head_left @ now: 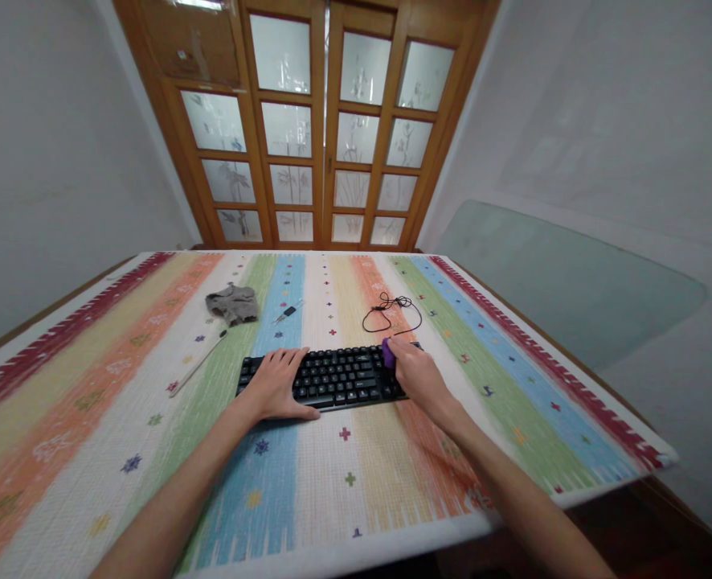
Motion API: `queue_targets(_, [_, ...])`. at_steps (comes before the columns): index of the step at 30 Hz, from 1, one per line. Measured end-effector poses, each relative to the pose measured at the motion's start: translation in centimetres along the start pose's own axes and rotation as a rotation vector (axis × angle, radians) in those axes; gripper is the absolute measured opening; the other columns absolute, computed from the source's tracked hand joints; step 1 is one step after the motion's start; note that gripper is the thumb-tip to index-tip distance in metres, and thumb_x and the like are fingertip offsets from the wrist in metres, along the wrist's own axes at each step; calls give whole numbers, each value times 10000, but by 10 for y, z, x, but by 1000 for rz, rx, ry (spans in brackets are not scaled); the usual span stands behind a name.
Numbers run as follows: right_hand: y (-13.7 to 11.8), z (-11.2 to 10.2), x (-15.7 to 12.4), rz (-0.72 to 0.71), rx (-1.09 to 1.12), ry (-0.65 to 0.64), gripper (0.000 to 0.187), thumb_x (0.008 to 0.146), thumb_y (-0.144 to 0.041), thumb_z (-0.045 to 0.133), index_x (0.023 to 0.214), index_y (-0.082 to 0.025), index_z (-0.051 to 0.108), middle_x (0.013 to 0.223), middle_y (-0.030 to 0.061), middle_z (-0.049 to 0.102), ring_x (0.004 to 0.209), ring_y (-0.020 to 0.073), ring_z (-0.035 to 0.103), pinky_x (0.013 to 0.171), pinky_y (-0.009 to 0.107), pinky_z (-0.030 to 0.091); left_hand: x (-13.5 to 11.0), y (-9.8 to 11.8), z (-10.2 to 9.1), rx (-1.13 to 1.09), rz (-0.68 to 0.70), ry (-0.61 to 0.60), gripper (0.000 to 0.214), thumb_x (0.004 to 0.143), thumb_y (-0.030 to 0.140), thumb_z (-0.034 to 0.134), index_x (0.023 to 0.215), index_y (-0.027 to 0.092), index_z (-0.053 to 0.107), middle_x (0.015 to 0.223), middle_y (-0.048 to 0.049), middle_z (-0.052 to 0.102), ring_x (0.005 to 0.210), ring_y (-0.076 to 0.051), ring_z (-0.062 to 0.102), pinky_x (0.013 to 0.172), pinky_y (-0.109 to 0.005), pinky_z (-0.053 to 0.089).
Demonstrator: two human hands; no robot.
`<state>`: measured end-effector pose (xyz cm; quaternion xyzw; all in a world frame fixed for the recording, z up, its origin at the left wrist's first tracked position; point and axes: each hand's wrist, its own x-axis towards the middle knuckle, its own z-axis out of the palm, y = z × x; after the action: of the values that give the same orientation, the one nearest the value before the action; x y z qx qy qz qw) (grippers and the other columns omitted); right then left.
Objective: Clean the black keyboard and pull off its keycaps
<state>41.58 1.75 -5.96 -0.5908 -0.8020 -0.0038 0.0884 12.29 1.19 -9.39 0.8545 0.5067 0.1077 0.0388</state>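
A black keyboard (337, 376) lies flat on the striped tablecloth in front of me. My left hand (280, 384) spans its left part, fingers over the far edge and thumb along the near edge, gripping it. At the right end of the keyboard, my right hand (415, 370) is closed around a small purple, soft-looking lump (387, 354), pressed against the keys there. Part of the lump is hidden by the fingers, so its kind is unclear. Beyond the right hand lies a thin black cable (386, 305), loosely looped.
A crumpled grey cloth (233, 304) is at the left, touching or close to a slim pale stick (196, 366) with a dark tip. A small black-and-clear tool (288, 312) lies behind the keyboard. The tablecloth (325, 482) reaches the table's near edge; glass-paned wooden doors (325, 129) stand beyond.
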Motion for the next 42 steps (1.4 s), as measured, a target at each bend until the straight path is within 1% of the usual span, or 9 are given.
queue_targets(4, [-5,21,4,-5,-53,-52,455,834,14,372,1199,-76,629,1281,178,617,1131,233,603,998,328,436,0,0,0,-8,9,15,1142,489,812,661,1384,152,401,1334,-179,531,1191,-377,478,1051,-500,315])
queue_targets(9, [-6,38,-2,-33,-135,-35,478,840,-1,382,1268,-53,588,1339,196,575,1251,284,527,1135,483,281,0,-1,1,-9,12,18,1112,493,806,664,1368,166,418,1336,-167,530,1189,-372,477,1055,-498,312])
queue_targets(14, [-2,43,-14,-92,-163,-43,449,822,-12,422,1223,-44,621,1304,196,603,1227,272,549,1159,446,264,0,-1,2,-5,2,13,1123,496,801,663,1376,153,407,1342,-170,526,1194,-372,472,1062,-500,307])
queue_targets(18, [3,28,-17,-127,-127,-126,395,817,-14,419,1084,-97,698,1163,161,688,1109,242,617,1096,377,351,0,-1,2,-15,0,13,1119,495,791,668,1378,155,407,1342,-172,527,1195,-372,469,1059,-503,309])
queue_targets(21, [8,4,-6,-61,-82,-206,361,819,-45,421,967,-145,736,964,128,739,950,231,667,904,312,464,0,-1,2,-21,-3,10,1109,497,789,668,1376,163,411,1347,-168,525,1205,-370,465,1065,-501,306])
queue_targets(26, [6,-20,26,107,-65,-23,359,859,-76,383,1002,-141,706,951,127,731,884,214,670,787,275,463,0,-3,4,-21,10,15,1105,495,797,664,1369,169,415,1348,-166,522,1206,-374,468,1066,-513,306])
queue_targets(29, [-1,-5,40,86,-40,65,370,870,-68,377,1079,-149,671,1092,122,701,993,224,641,845,293,468,0,-3,4,-25,8,18,1115,483,791,674,1364,156,420,1341,-173,524,1197,-377,471,1061,-519,312])
queue_targets(35, [-2,46,35,-86,-52,5,494,842,-3,374,1283,-77,586,1365,169,561,1266,232,516,1077,347,390,-1,-4,6,-35,8,24,1133,476,798,671,1374,158,412,1340,-174,518,1199,-380,467,1061,-529,307])
queue_targets(42, [5,42,15,-172,-102,-46,564,785,33,374,1308,-40,572,1396,203,520,1307,245,491,1035,361,440,0,-2,4,-39,3,26,1122,478,774,688,1388,183,404,1336,-165,518,1194,-382,464,1059,-532,304])
